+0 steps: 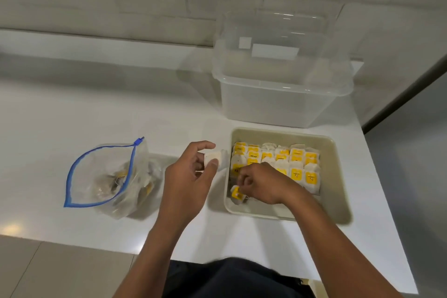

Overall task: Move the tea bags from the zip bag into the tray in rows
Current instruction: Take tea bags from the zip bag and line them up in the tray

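A beige square tray (pixel 337 176) on the white counter holds rows of white tea bags with yellow tags (pixel 297 159). My right hand (pixel 261 184) is inside the tray at its near left, pinching a tea bag with a yellow tag (pixel 235 194) down low. My left hand (pixel 191 176) hovers just left of the tray's rim and pinches a small stack of white tea bags (pixel 217 158) between thumb and fingers. The clear zip bag with a blue zipper (pixel 106 176) lies open at the left, with several tea bags still inside.
A clear plastic lidded container (pixel 280 84) stands directly behind the tray. The counter's right edge runs close to the tray, and its front edge is near my body. A white tiled wall rises at the back.
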Demonstrator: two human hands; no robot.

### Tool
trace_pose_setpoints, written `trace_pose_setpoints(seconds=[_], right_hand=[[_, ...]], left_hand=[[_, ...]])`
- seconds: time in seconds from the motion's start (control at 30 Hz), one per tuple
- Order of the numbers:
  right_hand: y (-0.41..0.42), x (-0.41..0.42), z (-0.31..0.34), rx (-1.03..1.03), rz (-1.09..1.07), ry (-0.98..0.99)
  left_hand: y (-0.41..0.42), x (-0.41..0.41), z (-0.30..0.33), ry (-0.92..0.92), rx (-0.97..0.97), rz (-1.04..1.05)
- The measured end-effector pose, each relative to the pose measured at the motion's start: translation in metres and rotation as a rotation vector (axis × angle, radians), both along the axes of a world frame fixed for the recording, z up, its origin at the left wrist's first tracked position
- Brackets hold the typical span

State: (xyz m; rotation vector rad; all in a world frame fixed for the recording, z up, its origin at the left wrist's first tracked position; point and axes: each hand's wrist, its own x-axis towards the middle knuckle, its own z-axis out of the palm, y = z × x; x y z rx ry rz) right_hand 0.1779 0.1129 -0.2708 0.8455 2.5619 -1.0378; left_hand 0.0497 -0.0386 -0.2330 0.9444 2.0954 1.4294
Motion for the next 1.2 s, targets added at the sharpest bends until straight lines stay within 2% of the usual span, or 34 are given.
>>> trace_pose_setpoints(seconds=[0.2, 1.03, 1.13, 1.2], right_hand=[[0.01, -0.007, -0.015, 0.076, -0.043, 0.045], [0.016, -0.016, -0.015, 0.368, -0.122, 0.022], [0.017, -0.005, -0.011, 0.352, -0.255, 0.128], [0.017, 0.008, -0.001, 0.224, -0.383, 0.291]], left_hand=[[0.003, -0.001, 0.002, 0.074, -0.067, 0.024], [0.012, 0.009, 0.003, 0.09, -0.078, 0.029], [0.012, 0.008, 0.003, 0.108, -0.087, 0.028], [0.012, 0.009, 0.005, 0.101, -0.1, 0.027]])
